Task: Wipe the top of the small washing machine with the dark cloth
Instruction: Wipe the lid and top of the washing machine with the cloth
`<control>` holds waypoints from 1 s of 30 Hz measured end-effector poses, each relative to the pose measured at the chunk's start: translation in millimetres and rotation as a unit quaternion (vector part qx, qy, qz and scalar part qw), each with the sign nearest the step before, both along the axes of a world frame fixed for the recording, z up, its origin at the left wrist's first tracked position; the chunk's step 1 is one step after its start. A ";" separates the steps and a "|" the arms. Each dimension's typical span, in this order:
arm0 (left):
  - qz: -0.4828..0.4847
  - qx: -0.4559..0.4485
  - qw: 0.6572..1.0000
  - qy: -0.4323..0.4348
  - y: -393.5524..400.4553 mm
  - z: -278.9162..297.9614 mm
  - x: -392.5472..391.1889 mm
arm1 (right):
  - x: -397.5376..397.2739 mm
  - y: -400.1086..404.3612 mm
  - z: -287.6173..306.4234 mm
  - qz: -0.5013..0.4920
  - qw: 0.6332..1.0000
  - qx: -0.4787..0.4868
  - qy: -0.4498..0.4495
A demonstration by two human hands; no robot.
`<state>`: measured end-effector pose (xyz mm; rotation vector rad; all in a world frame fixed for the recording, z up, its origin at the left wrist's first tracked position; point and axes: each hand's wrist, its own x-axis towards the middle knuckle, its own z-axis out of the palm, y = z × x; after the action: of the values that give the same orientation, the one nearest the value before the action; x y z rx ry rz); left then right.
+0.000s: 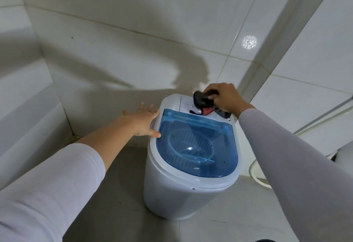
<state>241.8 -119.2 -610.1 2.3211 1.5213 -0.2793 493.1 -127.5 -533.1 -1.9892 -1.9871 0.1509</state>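
Note:
The small white washing machine (183,196) stands on the floor in the middle, with a clear blue lid (196,146) showing a basket inside. My right hand (225,96) is closed on the dark cloth (202,101), which has a red patch, and presses it on the white control panel (186,103) at the machine's far end. Part of the cloth trails under my wrist. My left hand (145,121) rests flat against the machine's left rim, fingers spread, thumb on the lid's edge, holding nothing.
White tiled walls close in behind and to the left of the machine. A white pipe or hose (322,116) runs along the right wall, and a white curved fixture (259,176) sits on the floor at the right. Grey floor tiles lie in front.

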 end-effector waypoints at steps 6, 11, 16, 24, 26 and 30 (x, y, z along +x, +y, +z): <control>-0.003 -0.002 1.000 0.021 3.2 0.1 2.6 | 15.0 30.1 3.1 0.005 0.999 0.036 -0.040; -0.001 -0.008 1.000 0.024 4.5 -0.4 4.2 | 6.9 44.6 -37.5 0.043 0.995 -0.092 -0.026; 0.002 -0.006 1.000 0.028 5.3 -1.4 2.9 | 25.8 34.1 -44.7 -0.024 0.991 -0.102 0.086; 0.008 0.004 1.000 0.021 2.1 -0.4 2.8 | 32.5 13.2 -62.1 -0.061 0.992 -0.040 0.106; 0.008 0.009 1.000 0.018 1.7 -0.9 2.2 | 30.5 5.1 -66.6 -0.090 0.988 -0.030 0.122; 0.005 0.008 1.000 0.012 0.4 -0.2 1.6 | 18.8 -11.8 -71.8 -0.125 0.985 -0.038 0.109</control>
<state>243.4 -118.9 -610.2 2.3291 1.5526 -0.2957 511.9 -139.2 -604.8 -2.1468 -1.6049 0.3738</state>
